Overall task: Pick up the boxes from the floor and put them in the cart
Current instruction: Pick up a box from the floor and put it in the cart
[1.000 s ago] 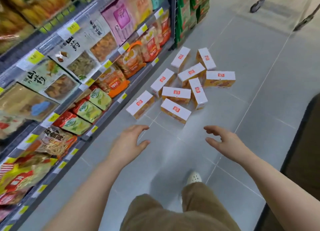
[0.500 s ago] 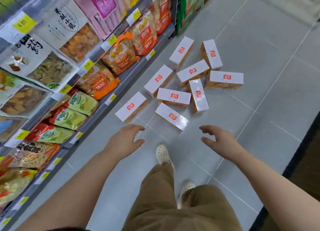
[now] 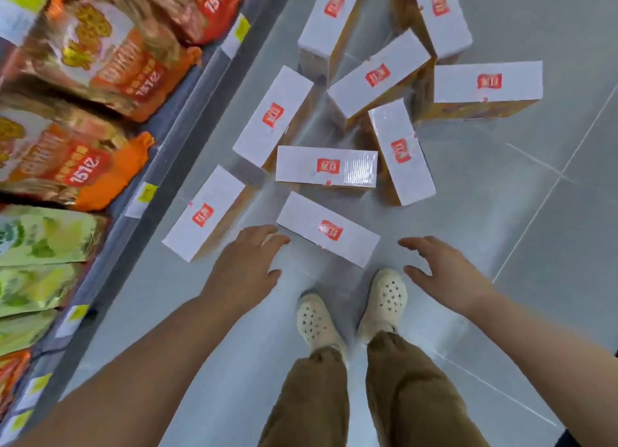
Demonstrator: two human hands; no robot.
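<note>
Grey tiles make up the floor (image 3: 501, 246). On the left stands a shelf (image 3: 174, 138) full of orange and green snack bags (image 3: 83, 155). Nine white boxes (image 3: 326, 170) with red labels lie on the floor in a loose pile, just beside the shelf. Some of them touch each other. The nearest box (image 3: 329, 229) lies right in front of two cream shoes (image 3: 384, 299) and brown trousers (image 3: 351, 396). The left hand (image 3: 245, 266) is out over the floor with its fingers loose and spread, holding nothing, its fingertips close to the end of that box. The right hand (image 3: 444, 272) is near the other end, fingers also loose and spread, holding nothing.
</note>
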